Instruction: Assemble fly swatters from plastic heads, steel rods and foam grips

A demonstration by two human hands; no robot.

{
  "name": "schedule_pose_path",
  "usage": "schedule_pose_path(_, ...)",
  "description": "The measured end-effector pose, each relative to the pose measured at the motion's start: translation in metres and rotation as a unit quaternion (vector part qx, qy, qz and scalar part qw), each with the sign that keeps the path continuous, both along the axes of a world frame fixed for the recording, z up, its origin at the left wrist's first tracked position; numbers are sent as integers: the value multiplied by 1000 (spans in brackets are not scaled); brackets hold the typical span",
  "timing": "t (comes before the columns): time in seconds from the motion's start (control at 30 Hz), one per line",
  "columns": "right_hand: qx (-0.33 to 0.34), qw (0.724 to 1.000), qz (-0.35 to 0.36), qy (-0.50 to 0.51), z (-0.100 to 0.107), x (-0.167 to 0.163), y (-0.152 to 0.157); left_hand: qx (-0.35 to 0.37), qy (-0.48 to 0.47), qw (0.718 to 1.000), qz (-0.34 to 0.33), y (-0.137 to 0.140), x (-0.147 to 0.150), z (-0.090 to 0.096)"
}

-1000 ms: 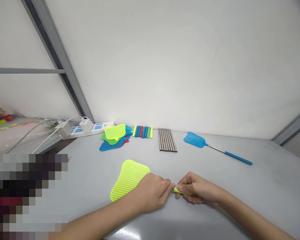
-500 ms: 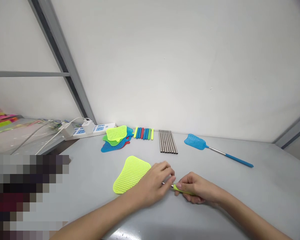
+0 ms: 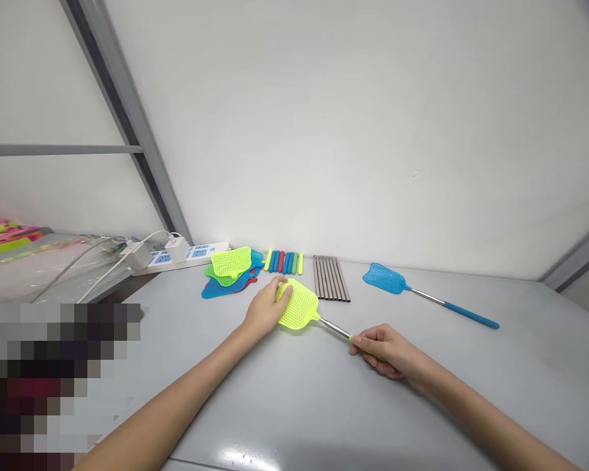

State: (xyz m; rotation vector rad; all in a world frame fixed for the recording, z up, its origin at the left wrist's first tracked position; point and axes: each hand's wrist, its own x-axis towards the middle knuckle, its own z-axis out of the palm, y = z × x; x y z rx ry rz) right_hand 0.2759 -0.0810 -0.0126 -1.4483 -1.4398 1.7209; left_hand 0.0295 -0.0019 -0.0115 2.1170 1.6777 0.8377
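A yellow-green fly swatter point(image 3: 299, 309) with a perforated head and a metal shaft point(image 3: 334, 328) is between my hands, just over the grey table. My left hand point(image 3: 266, 307) grips the left edge of the head, thumb lying on top. Around the yellow-green handle, my right hand point(image 3: 390, 353) is closed, and its fingers cover most of it. Behind the swatter lies a row of several metal tubes point(image 3: 331, 278). A blue fly swatter point(image 3: 385, 278) rests to the right, its handle pointing toward the right front.
Several loose swatter heads point(image 3: 232, 265) in yellow, green, blue and red are stacked at the back left. Beside them stands a row of coloured handles point(image 3: 285, 261). A white power strip point(image 3: 203, 254) with plugs and cables lies at the table's left edge, against the wall.
My left hand has moved left and back from the shaft to the swatter's head. The head has turned and shifted right, revealing the shaft. My right hand stays on the handle.
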Motion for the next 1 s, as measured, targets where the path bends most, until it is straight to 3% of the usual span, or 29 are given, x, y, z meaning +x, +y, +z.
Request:
schedule_pose_path(0.23, 4, 1000, -5, -5, -4, 2, -1, -32, 12, 994, 108, -5, 8, -7)
schedule_pose_path(0.63, 0, 1000, 22, -12, -2, 5, 0, -2, 138, 983, 119, -18, 13, 6)
schedule_pose_path(1.0, -3, 1000, 28, -12, 2, 9, 1, 15, 121, 986, 111, -25, 17, 6)
